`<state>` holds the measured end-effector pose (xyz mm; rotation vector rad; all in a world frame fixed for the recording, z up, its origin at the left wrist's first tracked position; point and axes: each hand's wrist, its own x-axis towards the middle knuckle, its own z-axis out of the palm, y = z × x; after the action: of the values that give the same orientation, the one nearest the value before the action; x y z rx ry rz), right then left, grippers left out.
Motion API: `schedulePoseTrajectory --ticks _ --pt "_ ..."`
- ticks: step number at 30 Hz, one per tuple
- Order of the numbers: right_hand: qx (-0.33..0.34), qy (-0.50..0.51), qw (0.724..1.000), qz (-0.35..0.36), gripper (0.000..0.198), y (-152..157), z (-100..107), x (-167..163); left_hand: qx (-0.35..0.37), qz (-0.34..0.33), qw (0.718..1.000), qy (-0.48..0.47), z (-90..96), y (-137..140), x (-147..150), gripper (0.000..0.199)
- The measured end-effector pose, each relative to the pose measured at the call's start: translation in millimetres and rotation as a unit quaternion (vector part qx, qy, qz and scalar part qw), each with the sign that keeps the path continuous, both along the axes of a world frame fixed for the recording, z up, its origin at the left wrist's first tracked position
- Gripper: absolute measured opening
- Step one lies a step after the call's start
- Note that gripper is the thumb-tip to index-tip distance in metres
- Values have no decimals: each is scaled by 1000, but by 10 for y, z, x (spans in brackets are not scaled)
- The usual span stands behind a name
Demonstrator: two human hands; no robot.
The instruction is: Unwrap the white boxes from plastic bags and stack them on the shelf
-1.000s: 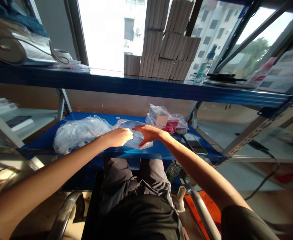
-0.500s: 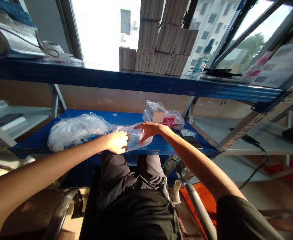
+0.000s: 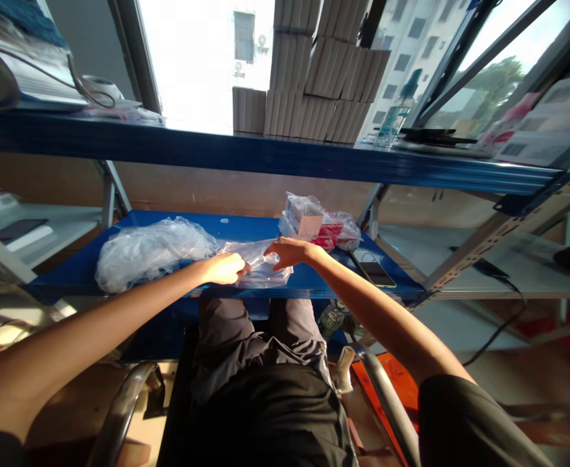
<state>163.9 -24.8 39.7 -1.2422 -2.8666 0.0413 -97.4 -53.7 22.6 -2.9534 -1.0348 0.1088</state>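
A clear plastic bag (image 3: 264, 277) lies at the front of the blue shelf, stretched between both hands. My left hand (image 3: 225, 268) is closed on its left side, the fingers bunched together. My right hand (image 3: 292, 251) comes over the bag from the right, with curved fingers and thumb gripping the film. Left of them sits a large crumpled heap of clear plastic (image 3: 155, 253). Behind my right hand is a plastic-wrapped bundle (image 3: 304, 217) with an open cardboard flap and red packaging.
A phone (image 3: 377, 272) lies at the shelf's right end. An upper blue shelf (image 3: 246, 155) runs across, bearing stacked grey boxes (image 3: 308, 84) and a spray bottle (image 3: 394, 120). Metal chair arms (image 3: 124, 408) flank my body. Below the shelf stands a plastic bottle (image 3: 332, 319).
The bag has come down flatter onto the shelf. My left hand has shifted slightly up and left, its fingers turned more inward. My right hand has drawn its fingers closer together.
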Motion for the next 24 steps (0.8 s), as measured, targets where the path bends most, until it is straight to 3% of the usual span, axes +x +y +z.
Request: schedulePoseTrajectory --ticks 4,9,12,15,19,24 --pt "-80 -29 996 17 45 -141 7 -54 27 -31 999 -28 -85 4 -109 31" --pt "-102 13 995 -7 25 -240 -77 -39 30 30 999 -6 -98 -30 -158 48" --pt "-166 17 986 9 39 -213 -64 -29 23 64 998 17 -45 -49 -120 66" --pt "-232 56 971 13 45 -157 -23 -19 48 57 996 45 23 -68 -53 60" --pt "-181 192 964 -43 40 -134 35 16 139 -28 990 26 108 -86 15 34" --pt "-52 169 980 -92 21 -279 67 -45 164 -153 974 -20 137 -57 -8 18"
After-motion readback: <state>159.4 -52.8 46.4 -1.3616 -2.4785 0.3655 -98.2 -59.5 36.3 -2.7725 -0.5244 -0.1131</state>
